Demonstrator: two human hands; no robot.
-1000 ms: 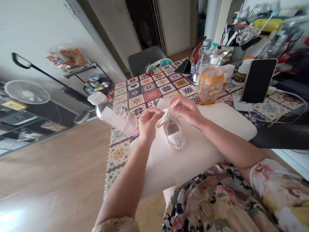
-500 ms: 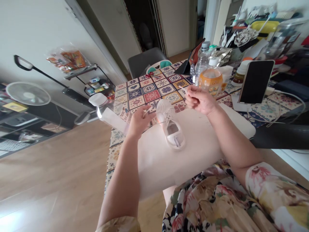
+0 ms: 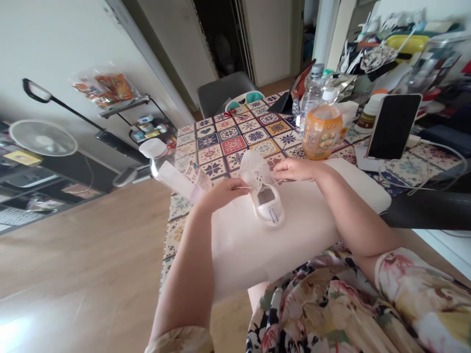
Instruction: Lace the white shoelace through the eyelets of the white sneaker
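Note:
A small white shoe (image 3: 270, 211) lies on a white sheet (image 3: 243, 255) at the table's near edge, its heel towards me. Thin white laces run out from both sides of its upper. On the left side, my left hand (image 3: 230, 192) pinches one lace between thumb and fingers. My right hand (image 3: 296, 170) is closed on a lace at the right side, close to the shoe's tongue. Both hands are low, just beside the shoe.
A patterned tablecloth (image 3: 231, 145) covers the table. An orange-labelled bottle (image 3: 320, 130), a clear bottle (image 3: 312, 93) and a propped phone (image 3: 394, 126) stand at the right. A white-capped bottle (image 3: 152, 148) is at the left; red scissors (image 3: 230, 113) lie further back.
My right hand has come down and left, from near the orange-labelled bottle to the shoe. My left hand has moved slightly down and in towards the shoe.

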